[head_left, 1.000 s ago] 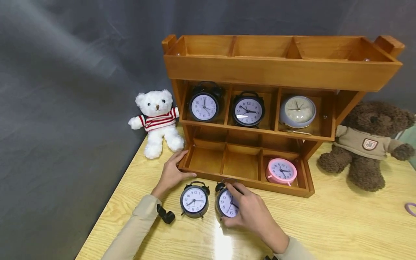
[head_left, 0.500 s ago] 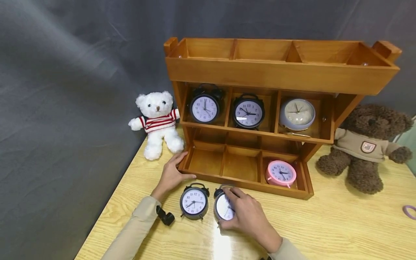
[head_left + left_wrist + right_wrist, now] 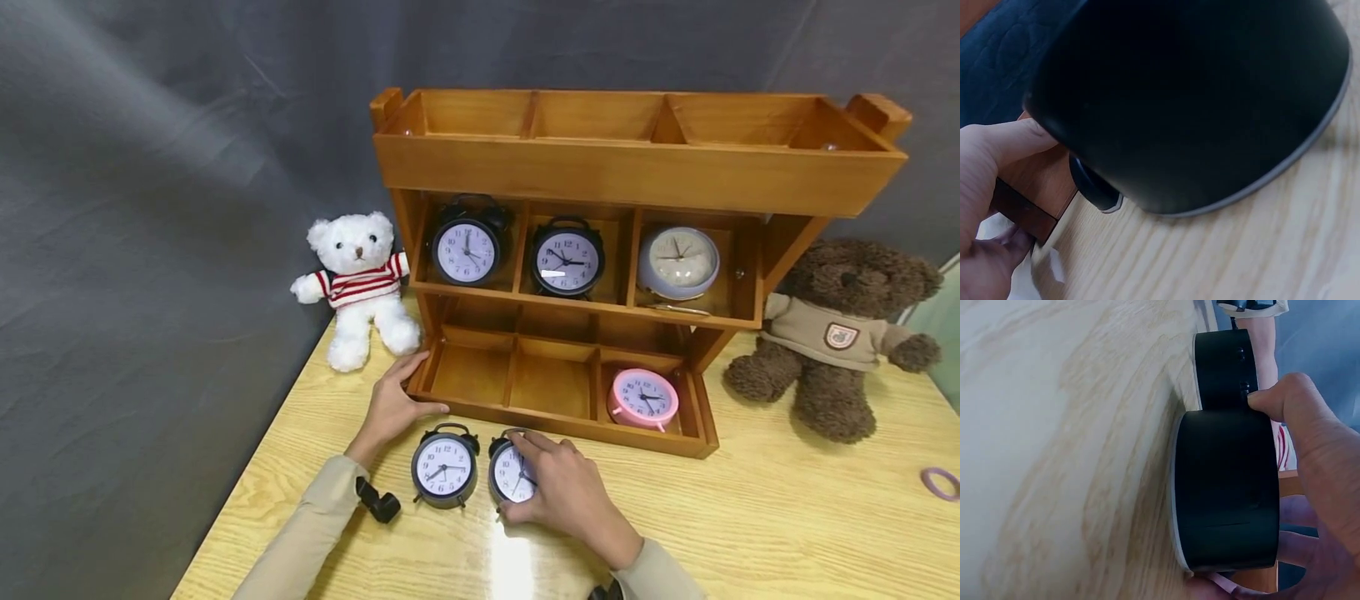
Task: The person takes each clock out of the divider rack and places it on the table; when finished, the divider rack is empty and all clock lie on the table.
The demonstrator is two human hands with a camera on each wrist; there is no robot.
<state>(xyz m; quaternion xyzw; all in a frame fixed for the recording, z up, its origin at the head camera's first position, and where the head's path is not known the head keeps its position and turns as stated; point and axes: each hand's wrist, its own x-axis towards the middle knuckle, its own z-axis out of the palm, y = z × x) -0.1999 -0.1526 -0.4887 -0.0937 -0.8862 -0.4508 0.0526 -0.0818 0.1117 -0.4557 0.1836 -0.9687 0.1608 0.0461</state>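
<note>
Head view, right hand (image 3: pixel 566 487): gripping the right black clock (image 3: pixel 510 477) by its rim, maybe to keep it steady on the worktop (image 3: pixel 780 517).
Left hand (image 3: pixel 393 402): pinching the wooden shelf (image 3: pixel 637 172) at its low corner, at eleven o'clock from the left black clock (image 3: pixel 444 471), perhaps to stop wobbles.
Right black clock: just beside the left black clock, at three o'clock; partly covered by the right hand.
Left wrist view: mostly blocked by the left black clock, face not showing.

The left sleeve (image 3: pixel 307 532) and right sleeve (image 3: pixel 658 573) are light tan, with little wrinkles. A small black gadget (image 3: pixel 377 502) with a round end sits by the left one; a black bit (image 3: pixel 606 591) shows by the right one.
</note>
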